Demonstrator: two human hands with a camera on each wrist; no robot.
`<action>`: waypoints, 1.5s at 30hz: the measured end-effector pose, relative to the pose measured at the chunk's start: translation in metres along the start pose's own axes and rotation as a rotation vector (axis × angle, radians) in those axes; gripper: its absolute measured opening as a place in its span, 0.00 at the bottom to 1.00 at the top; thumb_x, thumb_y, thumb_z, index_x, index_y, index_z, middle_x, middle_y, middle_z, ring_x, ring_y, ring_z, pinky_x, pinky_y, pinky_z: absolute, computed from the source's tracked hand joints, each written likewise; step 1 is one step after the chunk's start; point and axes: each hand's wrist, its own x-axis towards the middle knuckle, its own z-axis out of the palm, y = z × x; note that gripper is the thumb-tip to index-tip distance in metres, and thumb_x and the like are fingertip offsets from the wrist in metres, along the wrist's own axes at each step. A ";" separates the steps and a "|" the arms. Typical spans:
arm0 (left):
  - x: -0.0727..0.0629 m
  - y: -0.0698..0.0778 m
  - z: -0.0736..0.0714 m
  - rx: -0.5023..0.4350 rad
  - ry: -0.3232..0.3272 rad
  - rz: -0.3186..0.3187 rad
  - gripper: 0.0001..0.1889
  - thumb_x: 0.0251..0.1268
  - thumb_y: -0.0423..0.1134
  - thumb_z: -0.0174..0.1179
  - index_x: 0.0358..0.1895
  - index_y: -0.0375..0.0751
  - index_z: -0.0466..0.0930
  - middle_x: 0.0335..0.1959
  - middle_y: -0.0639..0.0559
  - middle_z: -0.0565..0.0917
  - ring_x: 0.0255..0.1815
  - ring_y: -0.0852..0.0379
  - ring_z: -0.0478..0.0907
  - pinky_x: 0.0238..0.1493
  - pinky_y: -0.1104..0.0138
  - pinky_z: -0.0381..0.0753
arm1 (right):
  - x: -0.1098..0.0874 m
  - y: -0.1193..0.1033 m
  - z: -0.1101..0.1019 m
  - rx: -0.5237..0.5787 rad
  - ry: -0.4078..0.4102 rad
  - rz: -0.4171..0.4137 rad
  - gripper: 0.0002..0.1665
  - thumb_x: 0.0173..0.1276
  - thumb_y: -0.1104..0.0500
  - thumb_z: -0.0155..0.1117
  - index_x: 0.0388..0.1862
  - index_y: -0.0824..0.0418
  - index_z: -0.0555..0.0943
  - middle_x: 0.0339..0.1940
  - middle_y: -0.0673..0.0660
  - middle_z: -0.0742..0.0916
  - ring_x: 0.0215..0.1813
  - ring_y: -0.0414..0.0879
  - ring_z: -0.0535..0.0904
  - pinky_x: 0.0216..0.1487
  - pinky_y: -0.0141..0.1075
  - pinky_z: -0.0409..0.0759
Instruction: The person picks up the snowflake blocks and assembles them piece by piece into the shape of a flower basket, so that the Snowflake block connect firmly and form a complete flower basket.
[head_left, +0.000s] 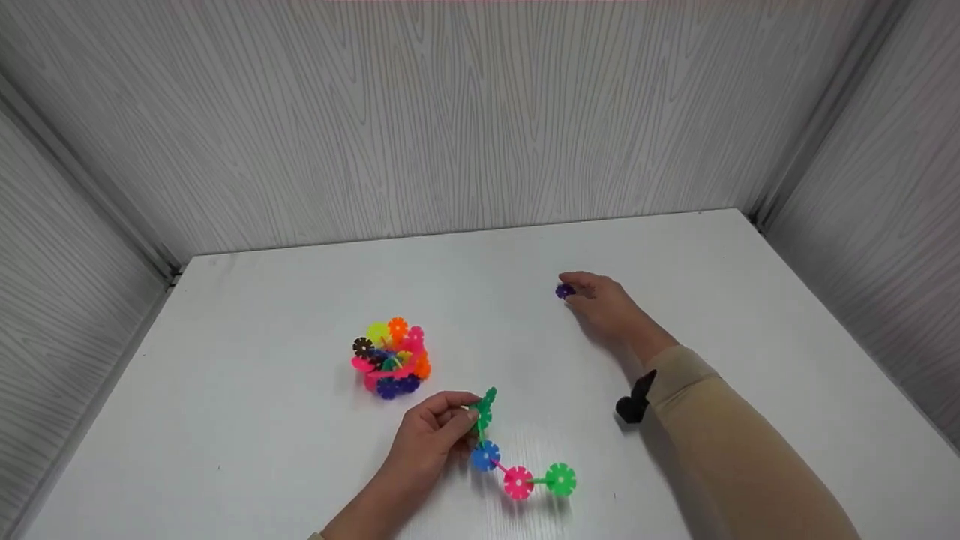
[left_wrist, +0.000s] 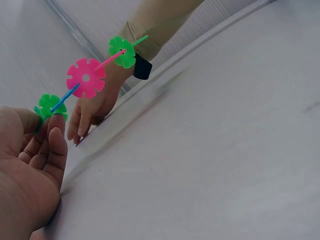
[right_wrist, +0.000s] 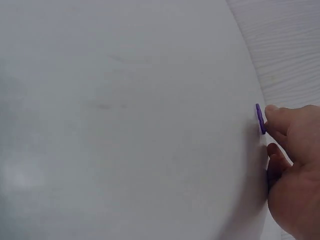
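My left hand [head_left: 429,437] pinches the upper end of a chain of slotted plastic snowflake discs between thumb and fingers, at its green discs [head_left: 484,417]. From there the chain runs down through a blue disc [head_left: 481,457] and a pink disc [head_left: 513,491] to a light green disc [head_left: 561,469] at the far end. Farther back on the table, my right hand [head_left: 606,306] holds a single purple snowflake disc [head_left: 562,292] by its edge. Seen from the right wrist, this purple disc [right_wrist: 260,119] stands nearly edge-on at the fingertips.
A rounded cluster of joined colourful discs [head_left: 395,367] sits on the white table [head_left: 247,420], left of and behind my left hand. Pale wood-grain panels [head_left: 450,120] enclose the table at the back and sides. A black device [head_left: 634,405] is strapped at my right wrist.
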 end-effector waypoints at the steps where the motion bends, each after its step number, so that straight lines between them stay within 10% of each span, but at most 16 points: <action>1: 0.000 0.000 0.000 0.002 -0.003 0.001 0.13 0.79 0.37 0.62 0.60 0.39 0.84 0.42 0.44 0.89 0.41 0.52 0.83 0.48 0.66 0.87 | 0.001 0.000 0.001 -0.016 0.002 -0.010 0.27 0.83 0.64 0.57 0.78 0.62 0.73 0.76 0.62 0.77 0.80 0.56 0.68 0.80 0.50 0.65; 17: 0.000 0.002 0.001 0.026 -0.003 0.013 0.14 0.79 0.39 0.62 0.61 0.41 0.85 0.41 0.44 0.87 0.40 0.51 0.83 0.46 0.66 0.87 | -0.043 -0.025 0.018 0.060 -0.054 -0.050 0.15 0.72 0.60 0.76 0.56 0.56 0.90 0.49 0.53 0.90 0.48 0.50 0.85 0.49 0.37 0.86; 25: 0.000 0.003 0.002 0.061 0.021 0.021 0.13 0.79 0.38 0.63 0.60 0.42 0.87 0.42 0.44 0.87 0.39 0.52 0.81 0.44 0.67 0.85 | -0.093 -0.066 0.043 0.364 -0.294 -0.172 0.21 0.79 0.59 0.67 0.64 0.70 0.83 0.46 0.64 0.91 0.42 0.55 0.92 0.49 0.44 0.90; 45: -0.002 0.002 0.002 0.087 -0.002 0.041 0.12 0.77 0.38 0.66 0.58 0.41 0.88 0.43 0.44 0.89 0.37 0.53 0.81 0.44 0.68 0.86 | -0.105 -0.064 0.073 0.484 -0.310 -0.147 0.15 0.78 0.62 0.68 0.60 0.66 0.87 0.47 0.62 0.91 0.40 0.49 0.91 0.48 0.44 0.90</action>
